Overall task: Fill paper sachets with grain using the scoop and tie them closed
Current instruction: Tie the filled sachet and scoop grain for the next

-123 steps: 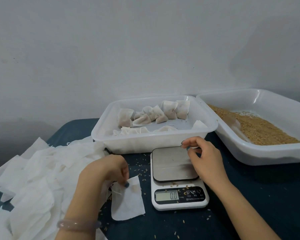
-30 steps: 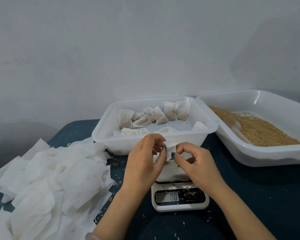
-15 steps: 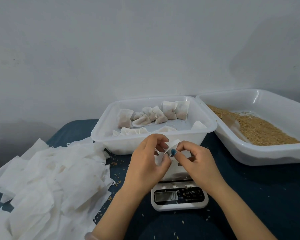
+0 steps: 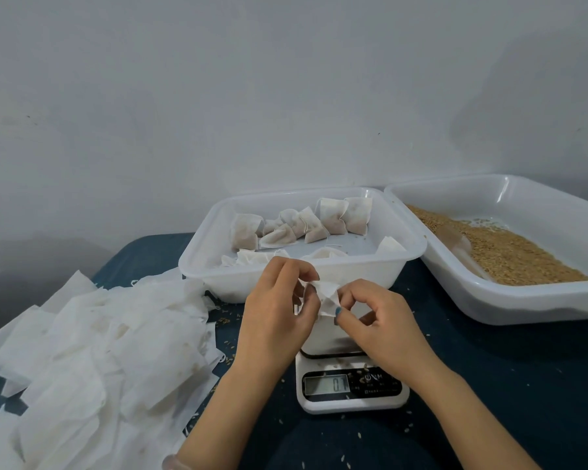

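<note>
Scale (image 4: pixel 352 390) readout up to 0.1; both hands pinch sachet (image 4: pixel 326 296).

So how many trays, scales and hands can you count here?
Trays: 2, the sachet tray and the grain tray
Scale: 1
Hands: 2, left hand and right hand, both pinching one paper sachet
Total: 5

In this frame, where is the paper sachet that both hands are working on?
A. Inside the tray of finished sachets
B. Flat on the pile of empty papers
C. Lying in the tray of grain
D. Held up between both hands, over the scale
D: the left hand and right hand pinch the paper sachet between them above the scale.
</note>
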